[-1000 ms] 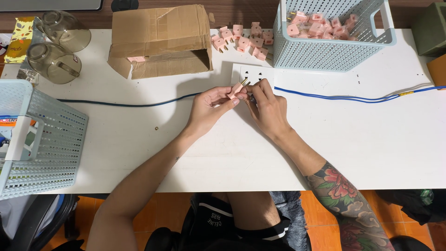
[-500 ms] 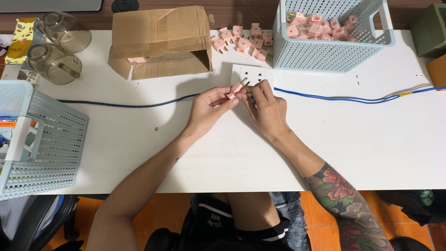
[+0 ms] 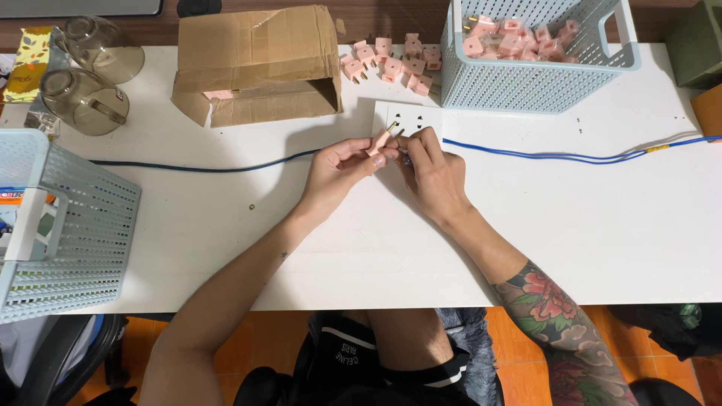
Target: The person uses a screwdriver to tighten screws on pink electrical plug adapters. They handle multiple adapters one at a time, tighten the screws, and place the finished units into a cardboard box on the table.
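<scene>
Pink plug (image 3: 381, 140), small with metal prongs, sits pinched between the fingertips of my left hand (image 3: 340, 169), just in front of the white socket plate (image 3: 406, 120) lying on the table (image 3: 602, 225); most of its body is covered by my fingers, so I can only make out one pink end and a glint of prong. My right hand (image 3: 432, 173) is curled closed right beside it, fingertips touching the plug's end; something thin seems to be held there, but it is too small and too hidden for me to tell what. A blue cable (image 3: 564, 156) runs from my right hand off the right edge, and a dark cable (image 3: 203, 167) runs left, disappearing behind the pale blue basket (image 3: 83, 225) that is cut off at the left edge. A second pale blue basket (image 3: 526, 83) stands at the far right, holding a heap of pink plugs I cannot count. About a dozen loose pink plugs (image 3: 391, 60) lie beside it, next to one open cardboard box (image 3: 256, 60). Two glass jars (image 3: 86, 75) lie at the far left.
</scene>
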